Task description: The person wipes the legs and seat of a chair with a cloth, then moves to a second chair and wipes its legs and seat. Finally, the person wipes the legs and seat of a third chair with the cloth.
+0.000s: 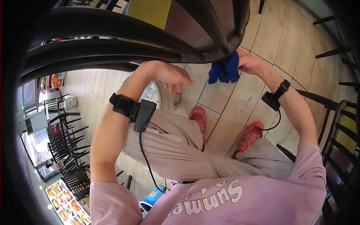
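White bin at left; my left hand just right of it, fingers loosely spread, by black chair's near edge. Blue cloth hangs at chair's near right corner, bunched in my right hand, fingertips hidden.

Left arm: reaching forward; wrist bent inward. Left hand relaxed, back uppermost, fingers spread slightly and loosely curled. Right arm: elbow bent outward, forearm angled forward and inward. Right hand closed in a grip; fingertips hidden.
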A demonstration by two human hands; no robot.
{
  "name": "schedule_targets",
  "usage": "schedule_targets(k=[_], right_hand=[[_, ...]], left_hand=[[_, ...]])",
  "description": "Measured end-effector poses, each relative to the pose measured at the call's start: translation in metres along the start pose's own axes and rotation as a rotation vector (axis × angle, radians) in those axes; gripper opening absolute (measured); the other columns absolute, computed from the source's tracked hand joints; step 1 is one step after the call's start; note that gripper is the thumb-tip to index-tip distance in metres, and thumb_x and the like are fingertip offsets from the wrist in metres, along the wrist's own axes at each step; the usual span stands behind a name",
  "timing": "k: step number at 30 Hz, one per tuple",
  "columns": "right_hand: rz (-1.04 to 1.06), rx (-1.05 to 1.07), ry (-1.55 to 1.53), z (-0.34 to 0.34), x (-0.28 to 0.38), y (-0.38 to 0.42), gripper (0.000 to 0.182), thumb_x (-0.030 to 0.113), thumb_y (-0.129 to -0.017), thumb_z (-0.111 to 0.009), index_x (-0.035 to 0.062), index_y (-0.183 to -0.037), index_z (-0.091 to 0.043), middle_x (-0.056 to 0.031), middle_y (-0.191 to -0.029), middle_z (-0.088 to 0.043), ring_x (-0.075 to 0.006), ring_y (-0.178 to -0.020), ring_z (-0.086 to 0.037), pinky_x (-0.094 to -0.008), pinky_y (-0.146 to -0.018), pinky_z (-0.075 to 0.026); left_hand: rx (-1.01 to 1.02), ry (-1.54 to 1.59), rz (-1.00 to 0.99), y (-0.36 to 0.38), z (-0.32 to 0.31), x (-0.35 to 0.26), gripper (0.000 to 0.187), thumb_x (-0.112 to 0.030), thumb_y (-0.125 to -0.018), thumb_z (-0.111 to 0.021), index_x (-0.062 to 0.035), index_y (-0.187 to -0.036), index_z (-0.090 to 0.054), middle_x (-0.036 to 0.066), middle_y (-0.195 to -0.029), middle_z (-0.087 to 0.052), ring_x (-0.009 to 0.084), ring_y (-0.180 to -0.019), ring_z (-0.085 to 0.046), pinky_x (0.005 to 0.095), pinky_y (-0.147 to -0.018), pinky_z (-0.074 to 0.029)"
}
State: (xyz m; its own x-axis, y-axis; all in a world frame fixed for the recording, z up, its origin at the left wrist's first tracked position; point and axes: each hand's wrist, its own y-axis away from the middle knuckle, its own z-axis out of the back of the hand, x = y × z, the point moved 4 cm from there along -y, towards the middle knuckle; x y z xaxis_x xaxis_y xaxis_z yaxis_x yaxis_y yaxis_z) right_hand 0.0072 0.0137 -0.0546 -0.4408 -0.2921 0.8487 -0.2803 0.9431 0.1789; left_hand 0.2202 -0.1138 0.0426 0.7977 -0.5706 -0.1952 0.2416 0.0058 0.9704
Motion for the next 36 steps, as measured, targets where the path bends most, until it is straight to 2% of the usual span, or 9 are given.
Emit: schedule_targets(k=[7, 11, 13, 16, 28, 32, 34, 35, 36], right_hand=[[-0.035, 0.222, -0.004, 0.010, -0.015, -0.022, 0.042, 0.008, -0.067, -0.080, -0.0031, -0.106, -0.070, -0.0184, -0.098, -0.075, -0.0281, -0.093, -0.073, -0.0377, -0.082, -0.060], [-0.094, 0.246, 0.008, 0.011, -0.005, -0.022, 0.047, 0.009, -0.066, -0.082, -0.0030, -0.110, -0.070, -0.0186, -0.101, -0.075, -0.0276, -0.095, -0.074, -0.0396, -0.084, -0.060], [-0.151, 0.306, 0.011, 0.002, 0.000, -0.016, 0.049, 0.008, -0.073, -0.080, -0.0007, -0.117, -0.058, -0.0182, -0.104, -0.072, -0.0257, -0.090, -0.072, -0.0358, -0.074, -0.059], [-0.153, 0.211, 0.115, 0.003, -0.005, -0.014, 0.050, 0.015, -0.075, -0.082, 0.0023, -0.116, -0.057, -0.0146, -0.100, -0.072, -0.0228, -0.084, -0.071, -0.0337, -0.070, -0.057], [-0.022, 0.054, 0.324, 0.013, -0.046, -0.010, 0.022, 0.018, -0.081, -0.076, 0.0079, -0.095, -0.064, -0.0047, -0.077, -0.067, -0.0125, -0.060, -0.061, -0.0277, -0.047, -0.046], [-0.041, -0.044, 0.393, 0.018, -0.085, -0.003, 0.023, 0.022, -0.082, -0.075, 0.0082, -0.096, -0.063, -0.0041, -0.078, -0.066, -0.0137, -0.064, -0.062, -0.0293, -0.054, -0.050], [0.197, -0.230, 0.485, 0.021, -0.092, -0.001, 0.026, 0.026, -0.084, -0.074, 0.0076, -0.099, -0.062, -0.0048, -0.077, -0.064, -0.0165, -0.069, -0.062, -0.0319, -0.065, -0.053], [0.134, -0.258, 0.692, 0.026, -0.091, 0.000, 0.031, 0.028, -0.085, -0.073, 0.0062, -0.103, -0.062, -0.0104, -0.089, -0.068, -0.0250, -0.085, -0.066, -0.0382, -0.079, -0.055], [0.141, -0.268, 0.699, 0.028, -0.094, 0.003, 0.031, 0.028, -0.085, -0.073, 0.0062, -0.103, -0.062, -0.0104, -0.089, -0.068, -0.0250, -0.085, -0.066, -0.0382, -0.079, -0.055]], left_hand=[[0.003, 0.022, 0.010, 0.003, -0.002, -0.001, 0.079, -0.068, -0.095, -0.051, -0.0099, -0.149, -0.048, 0.012, -0.118, -0.066, 0.0193, -0.096, -0.064, 0.0341, -0.094, -0.048], [0.006, 0.036, 0.010, 0.005, -0.003, -0.004, 0.079, -0.067, -0.096, -0.052, -0.0095, -0.149, -0.048, 0.013, -0.118, -0.066, 0.0200, -0.096, -0.063, 0.0346, -0.094, -0.048], [0.002, 0.029, 0.007, 0.005, -0.004, -0.005, 0.078, -0.067, -0.096, -0.053, -0.0094, -0.149, -0.048, 0.013, -0.118, -0.066, 0.0203, -0.096, -0.063, 0.0346, -0.094, -0.048], [-0.019, 0.029, 0.014, 0.001, -0.003, -0.002, 0.077, -0.065, -0.096, -0.053, -0.0101, -0.149, -0.048, 0.012, -0.118, -0.066, 0.0202, -0.094, -0.063, 0.0347, -0.093, -0.048], [-0.070, 0.056, 0.039, 0.006, -0.002, -0.007, 0.069, -0.058, -0.098, -0.055, -0.0099, -0.147, -0.049, 0.011, -0.114, -0.067, 0.0186, -0.089, -0.065, 0.0334, -0.089, -0.051], [-0.088, 0.072, 0.023, -0.004, 0.000, 0.004, 0.069, -0.059, -0.097, -0.058, -0.0091, -0.145, -0.051, 0.013, -0.113, -0.068, 0.0189, -0.087, -0.066, 0.0318, -0.085, -0.053], [-0.094, 0.084, 0.055, 0.000, 0.000, 0.001, 0.069, -0.060, -0.097, -0.058, -0.0087, -0.143, -0.052, 0.013, -0.111, -0.068, 0.0187, -0.088, -0.066, 0.0317, -0.085, -0.053], [-0.084, 0.060, 0.079, 0.003, 0.000, -0.001, 0.066, -0.057, -0.099, -0.052, -0.0104, -0.146, -0.050, 0.011, -0.116, -0.069, 0.0182, -0.090, -0.066, 0.0334, -0.089, -0.050], [-0.092, 0.049, 0.074, 0.002, 0.000, -0.001, 0.066, -0.057, -0.099, -0.052, -0.0104, -0.146, -0.050, 0.011, -0.116, -0.069, 0.0182, -0.090, -0.066, 0.0334, -0.089, -0.050]])
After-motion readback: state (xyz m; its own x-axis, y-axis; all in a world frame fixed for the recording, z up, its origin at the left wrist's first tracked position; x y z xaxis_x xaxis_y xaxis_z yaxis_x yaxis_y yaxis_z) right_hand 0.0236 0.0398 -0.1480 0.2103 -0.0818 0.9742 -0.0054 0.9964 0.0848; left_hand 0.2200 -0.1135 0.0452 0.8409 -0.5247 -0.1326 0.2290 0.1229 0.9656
